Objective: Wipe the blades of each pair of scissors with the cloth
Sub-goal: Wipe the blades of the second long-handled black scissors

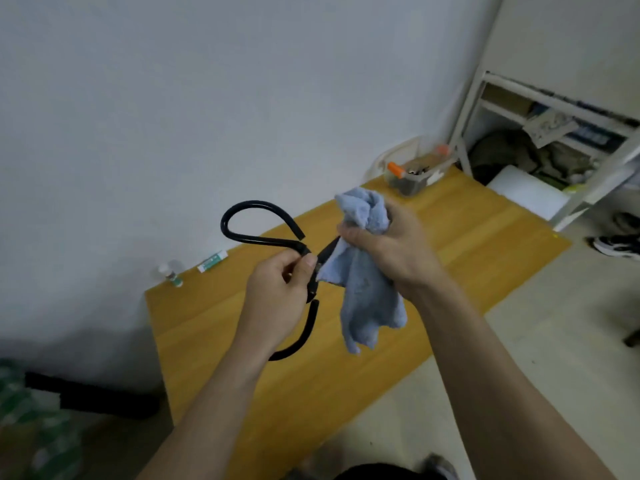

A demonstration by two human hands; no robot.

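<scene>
At frame centre my left hand [277, 299] gripped the scissors [266, 239], blades slanting up-right into the cloth [363, 282] pinched by my right hand [388, 251].

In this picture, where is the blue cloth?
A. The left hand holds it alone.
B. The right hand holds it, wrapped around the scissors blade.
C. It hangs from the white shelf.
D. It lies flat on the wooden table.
B: the right hand grips the blue cloth around the blade of the black scissors, whose handles the left hand holds.
</scene>
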